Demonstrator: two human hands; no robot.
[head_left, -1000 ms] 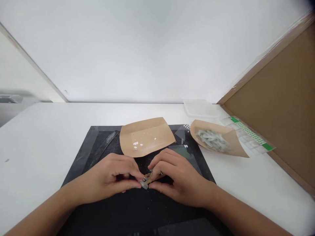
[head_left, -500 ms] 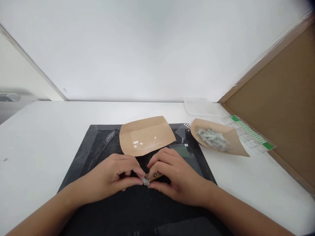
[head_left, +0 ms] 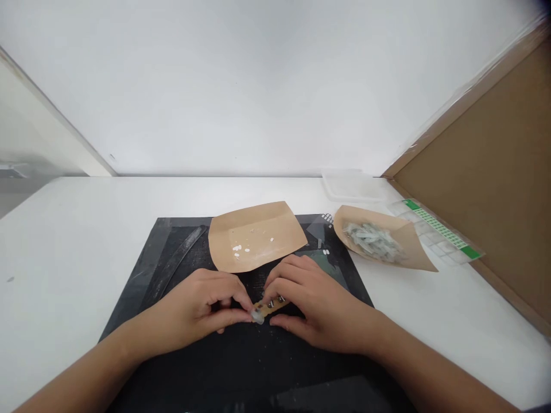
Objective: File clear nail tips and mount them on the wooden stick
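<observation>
My left hand [head_left: 210, 307] is closed, thumb and forefinger pinched at a small, clear, soft-looking piece [head_left: 258, 316]. This piece lies over the left end of a narrow tan strip [head_left: 272, 308] carrying a few shiny metallic bits. My right hand [head_left: 312, 307] arches over the strip, a fingertip touching its upper side. Its thumb is apart from the fingers, just below the strip. Part of the strip is hidden under the right fingers. Both hands are low over a black mat [head_left: 215, 367].
Behind the hands, a brown paper tray [head_left: 258, 229] holds several small white ovals. To the right, another paper tray [head_left: 413, 246] holds a heap of translucent strips. A dark curved strip [head_left: 178, 261], a clear case with green labels [head_left: 443, 229] and a cardboard panel [head_left: 482, 189] surround the work area.
My right thumb and fingers have drawn back to the right from the clear piece, and more of the tan strip shows. My left hand keeps its pinch.
</observation>
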